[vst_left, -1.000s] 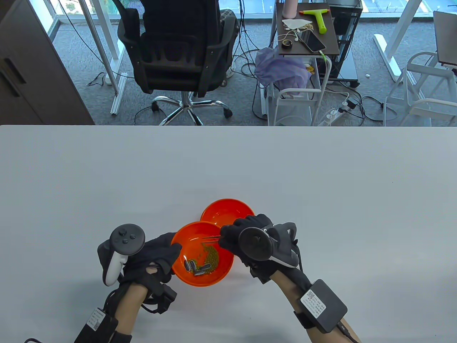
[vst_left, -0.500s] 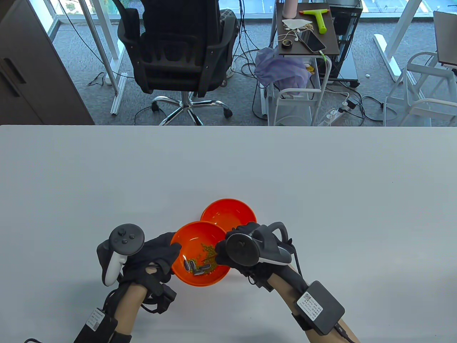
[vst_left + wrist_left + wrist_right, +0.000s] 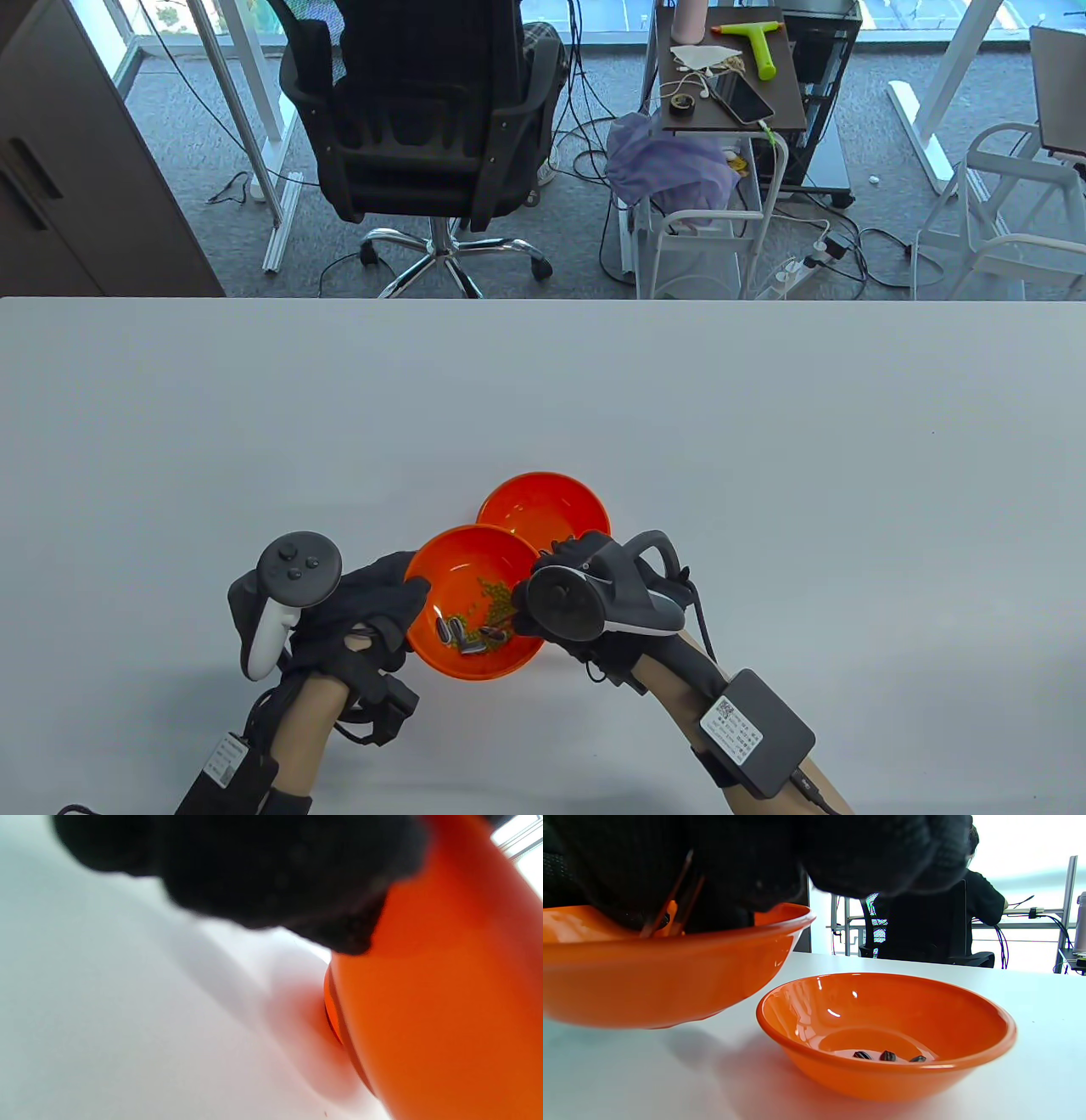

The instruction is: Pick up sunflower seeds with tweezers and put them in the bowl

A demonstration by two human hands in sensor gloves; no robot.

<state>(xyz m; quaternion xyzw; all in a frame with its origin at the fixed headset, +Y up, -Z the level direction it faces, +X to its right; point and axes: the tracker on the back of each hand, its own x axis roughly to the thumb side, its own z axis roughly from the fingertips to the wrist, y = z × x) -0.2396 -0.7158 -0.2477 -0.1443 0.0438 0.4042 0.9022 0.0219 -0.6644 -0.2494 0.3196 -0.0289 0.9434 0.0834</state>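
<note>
Left hand [image 3: 373, 607] gripping tilted bowl [image 3: 462, 564], tweezers [image 3: 670, 899] tips hidden

Beyond my white counter [image 3: 543, 382] stands a black office chair [image 3: 424, 127] on grey carpet. To its right, a white cart [image 3: 721, 221] holds purple cloth [image 3: 670, 165]; its dark top carries a phone [image 3: 745, 98] and a green scraper [image 3: 758, 42].
</note>
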